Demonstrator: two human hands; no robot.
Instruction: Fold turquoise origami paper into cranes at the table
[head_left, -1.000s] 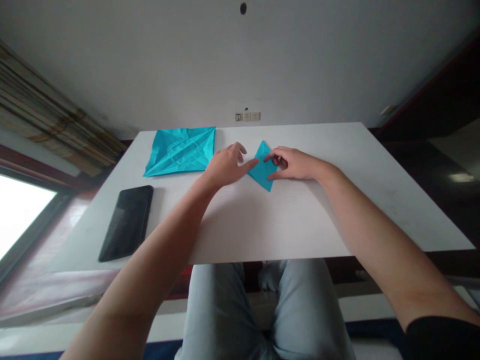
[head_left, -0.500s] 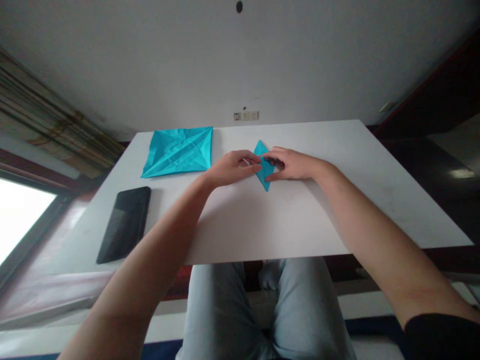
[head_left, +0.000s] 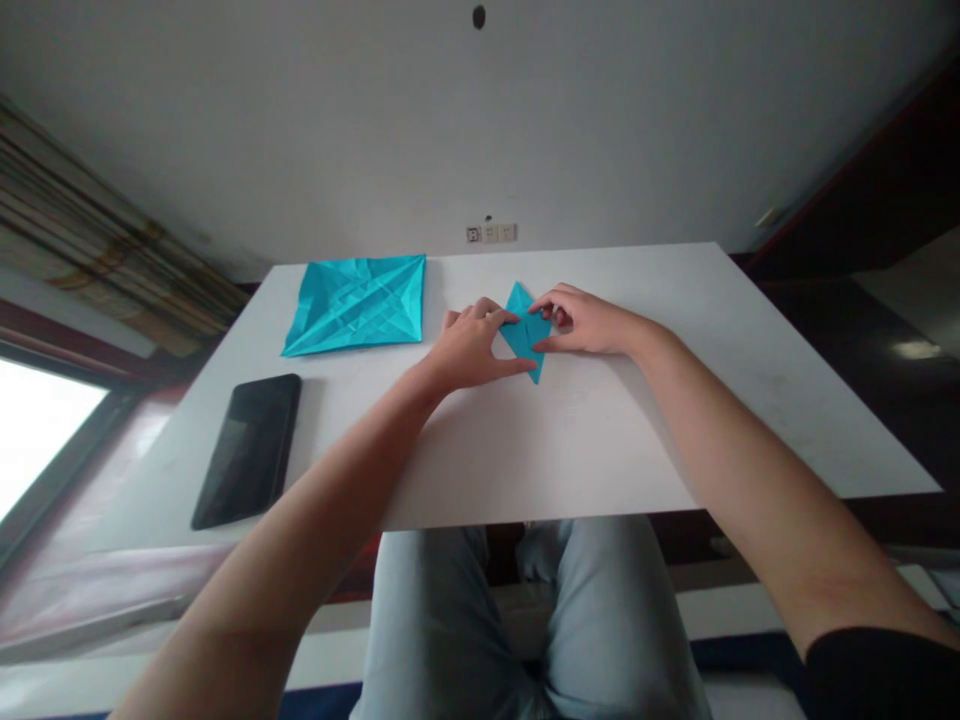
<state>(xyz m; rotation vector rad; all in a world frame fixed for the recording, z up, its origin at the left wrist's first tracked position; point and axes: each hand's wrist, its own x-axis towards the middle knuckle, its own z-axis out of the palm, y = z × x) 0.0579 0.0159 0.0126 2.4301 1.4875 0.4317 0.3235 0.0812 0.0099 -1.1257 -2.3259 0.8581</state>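
Note:
A small blue piece of folded paper [head_left: 517, 340], diamond-like with pointed top and bottom, lies on the white table between my hands. At its left side is my left hand [head_left: 476, 345], thumb near the lower point and forefinger on the upper left part, holding it down. My right hand [head_left: 581, 320] grips the right edge, its thumb and forefinger curved onto the paper. A short dark slit or fold line shows in the middle of the paper. Fingertips cover parts of its edges.
A larger creased blue sheet [head_left: 360, 305] lies at the back left of the white table [head_left: 570, 450]. Nearer on the left is a black phone-like device [head_left: 247, 450], close to my left forearm. Wall sockets [head_left: 491, 233] sit behind the table's far edge.
My left hand has opened wider, its thumb moving down toward the paper's lower point. The paper's left side now spreads further left, and its middle is more exposed. My right hand has shifted slightly.

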